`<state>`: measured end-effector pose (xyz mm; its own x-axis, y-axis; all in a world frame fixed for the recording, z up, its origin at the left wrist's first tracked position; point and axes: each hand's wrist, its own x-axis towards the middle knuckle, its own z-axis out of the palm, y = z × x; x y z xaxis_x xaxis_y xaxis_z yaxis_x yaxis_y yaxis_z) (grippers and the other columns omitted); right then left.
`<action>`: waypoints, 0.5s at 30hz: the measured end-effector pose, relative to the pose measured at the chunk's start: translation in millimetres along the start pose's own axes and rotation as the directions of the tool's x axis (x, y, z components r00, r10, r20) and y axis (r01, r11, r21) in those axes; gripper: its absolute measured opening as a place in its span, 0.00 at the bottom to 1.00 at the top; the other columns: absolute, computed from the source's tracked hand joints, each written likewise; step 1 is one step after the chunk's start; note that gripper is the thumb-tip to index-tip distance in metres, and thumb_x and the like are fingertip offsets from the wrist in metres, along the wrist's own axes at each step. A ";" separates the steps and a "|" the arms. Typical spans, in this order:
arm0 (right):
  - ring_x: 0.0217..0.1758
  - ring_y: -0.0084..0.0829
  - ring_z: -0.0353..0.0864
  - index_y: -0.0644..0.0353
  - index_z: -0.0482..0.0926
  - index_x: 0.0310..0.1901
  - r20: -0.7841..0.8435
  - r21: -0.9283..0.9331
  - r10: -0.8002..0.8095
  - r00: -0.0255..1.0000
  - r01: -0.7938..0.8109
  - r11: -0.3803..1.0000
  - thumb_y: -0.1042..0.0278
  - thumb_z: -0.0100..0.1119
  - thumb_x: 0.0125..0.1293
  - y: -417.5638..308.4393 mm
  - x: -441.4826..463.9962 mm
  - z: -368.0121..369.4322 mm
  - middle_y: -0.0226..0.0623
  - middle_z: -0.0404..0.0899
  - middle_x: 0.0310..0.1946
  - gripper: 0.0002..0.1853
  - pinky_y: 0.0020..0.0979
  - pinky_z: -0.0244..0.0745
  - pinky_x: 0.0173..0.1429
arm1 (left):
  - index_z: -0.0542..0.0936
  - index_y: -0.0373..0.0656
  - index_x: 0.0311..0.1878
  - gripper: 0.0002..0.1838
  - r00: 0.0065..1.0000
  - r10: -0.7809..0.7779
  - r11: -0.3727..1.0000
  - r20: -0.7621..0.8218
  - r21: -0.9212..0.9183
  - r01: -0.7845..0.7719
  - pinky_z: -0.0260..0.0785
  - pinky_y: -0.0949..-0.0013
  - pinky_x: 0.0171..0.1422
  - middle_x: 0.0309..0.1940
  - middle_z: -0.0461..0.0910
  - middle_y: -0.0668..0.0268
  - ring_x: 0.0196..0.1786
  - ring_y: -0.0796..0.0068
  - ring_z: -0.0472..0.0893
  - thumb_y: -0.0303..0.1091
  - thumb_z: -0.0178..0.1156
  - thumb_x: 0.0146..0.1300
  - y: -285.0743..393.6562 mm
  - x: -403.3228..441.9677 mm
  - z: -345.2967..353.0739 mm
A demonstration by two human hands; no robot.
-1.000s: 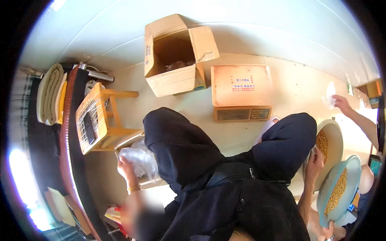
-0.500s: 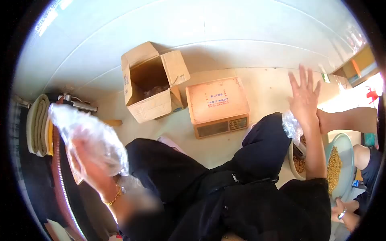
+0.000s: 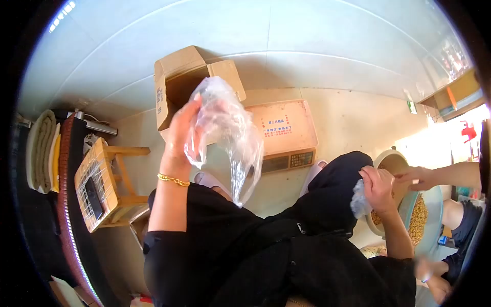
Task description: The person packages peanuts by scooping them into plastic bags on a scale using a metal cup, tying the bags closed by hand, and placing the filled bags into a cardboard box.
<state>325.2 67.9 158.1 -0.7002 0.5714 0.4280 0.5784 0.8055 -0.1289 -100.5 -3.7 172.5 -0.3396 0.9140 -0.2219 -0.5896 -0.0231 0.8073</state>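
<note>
My left hand, with a gold bracelet at the wrist, holds a large clear plastic bag that hangs loose in front of the open cardboard box. Some of its fingers show through the film. My right hand is closed at my right knee, gripping a crumpled clear plastic bag. Just behind it stands a pale tub with brown bits inside. A weighing scale with an orange-pink top lies on the floor between my feet and the wall, partly covered by the hanging bag.
A cardboard box stands open by the wall. At left is a wooden stool with a black phone on it. Another person's hand reaches in at right, over a light-blue basin of yellow-brown kernels.
My left hand has swung the bag from the left to the front of the box, uncovering the stool. My right hand has come down from spread fingers and closed on the plastic at my knee.
</note>
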 end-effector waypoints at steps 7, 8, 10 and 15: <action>0.26 0.16 0.64 0.66 0.76 0.32 0.251 0.727 0.448 0.858 -0.472 0.498 0.66 0.51 0.69 -52.3 115.5 23.9 0.25 0.69 0.22 0.12 0.22 0.62 0.30 | 0.75 0.38 0.44 0.11 0.998 0.061 0.869 0.027 0.491 -0.066 0.74 0.72 0.40 0.34 0.80 0.63 0.35 0.75 0.79 0.19 0.51 0.58 -59.7 18.5 -28.0; 0.27 0.16 0.65 0.65 0.77 0.33 0.313 0.763 0.417 0.853 -0.487 0.424 0.65 0.50 0.70 -52.2 129.9 43.1 0.26 0.70 0.22 0.12 0.22 0.63 0.32 | 0.75 0.38 0.41 0.11 0.974 0.227 0.776 0.019 0.600 -0.192 0.72 0.73 0.40 0.32 0.79 0.64 0.34 0.76 0.78 0.17 0.50 0.55 -72.0 20.6 -26.3; 0.31 0.19 0.68 0.65 0.77 0.36 0.522 0.787 0.359 0.774 -0.599 0.148 0.62 0.50 0.70 -60.1 157.6 75.7 0.28 0.70 0.25 0.13 0.23 0.67 0.37 | 0.75 0.38 0.37 0.11 0.917 0.398 0.645 0.009 0.708 -0.287 0.71 0.74 0.39 0.31 0.78 0.65 0.34 0.77 0.76 0.16 0.48 0.53 -81.1 17.0 -17.1; 0.35 0.22 0.71 0.64 0.77 0.37 0.743 0.648 0.176 0.645 -0.760 0.052 0.58 0.48 0.71 -66.3 169.7 135.4 0.30 0.71 0.27 0.16 0.26 0.70 0.42 | 0.76 0.35 0.31 0.12 0.992 0.098 0.700 -0.078 0.714 -0.013 0.66 0.76 0.46 0.32 0.76 0.67 0.39 0.79 0.73 0.16 0.42 0.53 -59.6 19.5 -25.5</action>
<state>111.4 132.7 118.2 -0.6613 0.6272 -0.4114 0.2913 -0.2907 -0.9114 -90.7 5.2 106.1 -0.4521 0.8729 -0.1836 0.1149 0.2612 0.9584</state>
